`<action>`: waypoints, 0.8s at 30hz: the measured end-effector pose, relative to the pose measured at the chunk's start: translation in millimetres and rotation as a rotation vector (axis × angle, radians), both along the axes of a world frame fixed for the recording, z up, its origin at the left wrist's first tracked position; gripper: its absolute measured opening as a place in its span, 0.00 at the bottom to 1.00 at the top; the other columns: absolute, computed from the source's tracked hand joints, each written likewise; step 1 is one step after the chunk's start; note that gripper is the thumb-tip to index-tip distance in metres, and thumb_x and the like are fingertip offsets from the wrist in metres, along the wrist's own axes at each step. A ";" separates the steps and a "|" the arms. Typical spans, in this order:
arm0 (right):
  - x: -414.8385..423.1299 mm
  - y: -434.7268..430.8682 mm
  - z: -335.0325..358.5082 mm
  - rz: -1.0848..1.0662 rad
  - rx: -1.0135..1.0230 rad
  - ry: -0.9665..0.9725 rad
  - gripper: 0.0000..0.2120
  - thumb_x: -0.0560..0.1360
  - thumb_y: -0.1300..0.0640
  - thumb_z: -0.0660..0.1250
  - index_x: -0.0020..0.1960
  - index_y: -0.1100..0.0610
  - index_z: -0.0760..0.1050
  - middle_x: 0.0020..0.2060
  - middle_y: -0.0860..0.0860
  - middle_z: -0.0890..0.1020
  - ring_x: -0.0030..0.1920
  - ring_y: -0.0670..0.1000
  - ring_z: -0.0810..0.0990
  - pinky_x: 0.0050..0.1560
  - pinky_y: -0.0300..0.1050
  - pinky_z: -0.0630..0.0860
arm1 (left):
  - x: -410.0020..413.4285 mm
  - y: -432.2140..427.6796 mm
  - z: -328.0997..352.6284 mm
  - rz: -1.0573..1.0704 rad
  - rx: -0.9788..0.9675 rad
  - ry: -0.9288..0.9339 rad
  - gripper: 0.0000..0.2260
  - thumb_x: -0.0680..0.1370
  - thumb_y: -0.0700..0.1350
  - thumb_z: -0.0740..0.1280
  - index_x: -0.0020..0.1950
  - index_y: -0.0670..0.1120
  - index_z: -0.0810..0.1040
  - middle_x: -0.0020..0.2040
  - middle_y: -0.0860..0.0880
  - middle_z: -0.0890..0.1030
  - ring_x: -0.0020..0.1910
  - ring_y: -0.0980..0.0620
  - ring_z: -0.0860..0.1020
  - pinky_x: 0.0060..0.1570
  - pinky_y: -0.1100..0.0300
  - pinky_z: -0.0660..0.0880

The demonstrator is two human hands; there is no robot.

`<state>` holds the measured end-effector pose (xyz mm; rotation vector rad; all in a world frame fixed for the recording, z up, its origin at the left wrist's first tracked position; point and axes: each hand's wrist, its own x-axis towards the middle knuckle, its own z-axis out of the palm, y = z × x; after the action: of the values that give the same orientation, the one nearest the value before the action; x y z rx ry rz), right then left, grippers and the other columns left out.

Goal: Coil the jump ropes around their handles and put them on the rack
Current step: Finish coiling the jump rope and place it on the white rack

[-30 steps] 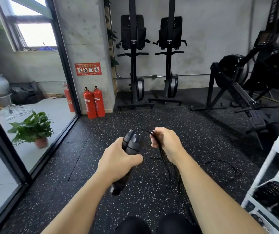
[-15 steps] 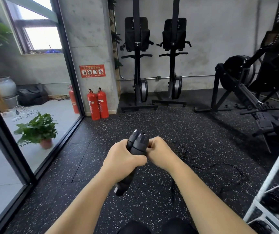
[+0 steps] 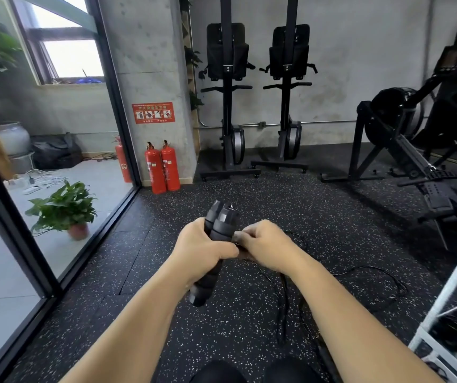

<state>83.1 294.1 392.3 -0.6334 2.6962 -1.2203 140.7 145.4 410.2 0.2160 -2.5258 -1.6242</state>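
Left hand [image 3: 203, 251] grips both handles [image 3: 219, 230], long axis near-to-far. Right hand [image 3: 266, 241], touching them rightward, pinches the rope [image 3: 282, 288].

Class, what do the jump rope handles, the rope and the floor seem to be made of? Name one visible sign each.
Handles: matte black, ribbed grips, probably foam or rubber. Rope: thin, black, limp loops, likely plastic-coated cord. Floor: black, white-speckled tiles with seams, apparently rubber.
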 end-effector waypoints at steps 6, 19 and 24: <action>7.9 9.9 8.4 -0.242 0.204 0.305 0.25 0.81 0.45 0.56 0.34 0.59 0.76 0.27 0.50 0.78 0.31 0.53 0.77 0.35 0.43 0.72 | -7.7 -18.8 7.7 0.226 -0.551 -0.047 0.15 0.66 0.50 0.74 0.47 0.50 0.71 0.39 0.55 0.77 0.39 0.52 0.78 0.35 0.58 0.69; 41.2 -15.5 38.1 -0.184 0.430 0.706 0.24 0.82 0.45 0.54 0.29 0.53 0.57 0.26 0.46 0.64 0.31 0.53 0.69 0.28 0.43 0.55 | -23.0 -34.2 14.0 0.381 -1.074 0.010 0.11 0.74 0.46 0.67 0.49 0.47 0.65 0.39 0.53 0.69 0.42 0.46 0.76 0.36 0.56 0.66; 39.6 -23.5 75.9 -0.081 0.520 0.867 0.19 0.82 0.46 0.54 0.35 0.53 0.65 0.32 0.48 0.69 0.35 0.54 0.68 0.28 0.42 0.53 | -20.6 -20.3 13.8 0.227 -1.377 0.091 0.12 0.75 0.46 0.69 0.54 0.48 0.69 0.51 0.51 0.78 0.49 0.47 0.81 0.37 0.55 0.66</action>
<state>122.8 270.6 468.3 -1.1650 3.5226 -0.1773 120.1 125.1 424.0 0.2202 -2.7359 0.3449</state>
